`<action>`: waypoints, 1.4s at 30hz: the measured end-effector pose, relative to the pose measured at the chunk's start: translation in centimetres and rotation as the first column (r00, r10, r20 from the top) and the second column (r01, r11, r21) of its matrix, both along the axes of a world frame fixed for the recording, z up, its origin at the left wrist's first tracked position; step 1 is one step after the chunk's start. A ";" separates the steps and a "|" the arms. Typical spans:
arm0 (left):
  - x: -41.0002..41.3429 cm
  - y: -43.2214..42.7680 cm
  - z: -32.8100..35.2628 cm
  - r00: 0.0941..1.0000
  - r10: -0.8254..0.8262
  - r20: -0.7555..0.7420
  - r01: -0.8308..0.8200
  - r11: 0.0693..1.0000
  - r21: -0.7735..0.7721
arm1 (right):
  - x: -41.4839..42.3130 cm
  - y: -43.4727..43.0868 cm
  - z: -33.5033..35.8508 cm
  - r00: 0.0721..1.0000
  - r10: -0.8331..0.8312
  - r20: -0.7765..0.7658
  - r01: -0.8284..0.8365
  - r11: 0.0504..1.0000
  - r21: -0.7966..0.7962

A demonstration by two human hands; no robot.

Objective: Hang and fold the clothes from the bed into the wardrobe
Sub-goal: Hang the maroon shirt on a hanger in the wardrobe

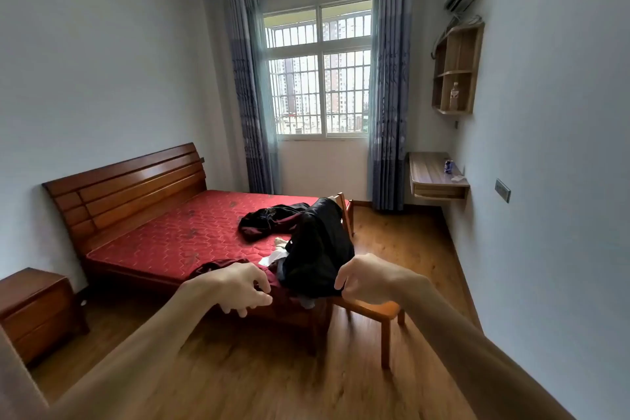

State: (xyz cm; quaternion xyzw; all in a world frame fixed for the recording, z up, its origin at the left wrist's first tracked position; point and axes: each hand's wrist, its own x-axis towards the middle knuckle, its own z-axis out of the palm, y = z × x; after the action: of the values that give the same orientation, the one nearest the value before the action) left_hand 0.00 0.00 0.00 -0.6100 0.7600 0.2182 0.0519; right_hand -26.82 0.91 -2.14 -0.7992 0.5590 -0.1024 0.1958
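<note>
Clothes (pixel 306 259) heaped at the near right corner of the bed (pixel 163 235); none folded, none hung. Black garment (pixel 320 242) draped over the back of a wooden chair (pixel 371 309) that stands against the bed's right side, probably slung there to keep it off the floor. Black-and-maroon garment (pixel 272 218) crumpled farther in on the red mattress. Maroon garment (pixel 218 266) lies over the near edge, with a white piece (pixel 272 257) between it and the black one.

Both arms stretched forward toward the heap. Left hand (pixel 238 286) over the maroon garment, fingers spread and half curled like a claw, nothing visibly in them. It reads as shaping for a grab. Right hand (pixel 364 280) at the lower edge of the black garment, fingers curled toward the thumb. Cannot tell whether cloth is pinched or only touched.

Wardrobe not in view. Judgement: task at its start, first pick-up. Loose cloth may drag its neighbours, and the white piece could slide to the floor.
</note>
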 end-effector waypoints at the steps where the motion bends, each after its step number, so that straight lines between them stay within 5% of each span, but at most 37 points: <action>1: -0.3 0.0 0.1 1.000 -0.011 0.014 0.011 1.000 -0.006 | -0.3 -0.1 -0.1 1.000 0.000 -0.004 0.000 1.000 -0.002; 11: -3.3 -0.1 1.2 0.999 -0.040 0.032 0.041 0.999 -0.027 | -1.2 0.0 0.9 0.987 0.074 0.143 -0.056 0.991 -0.124; 23: -3.3 -3.2 -1.8 0.994 -0.107 -0.009 0.108 0.994 0.019 | 0.3 -2.9 -1.4 0.998 0.005 0.067 -0.003 1.000 -0.026; 42: 9.0 -23.1 -7.7 0.996 0.004 -0.089 0.005 0.994 0.107 | 9.8 -23.0 -5.7 0.997 -0.036 0.061 0.032 0.998 0.053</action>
State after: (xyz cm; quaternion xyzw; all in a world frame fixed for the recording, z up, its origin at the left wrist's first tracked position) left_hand 9.04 -23.05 -7.75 -0.5958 0.7489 0.2857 0.0507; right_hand -17.01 -22.07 -7.82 -0.7807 0.5686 -0.1161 0.2319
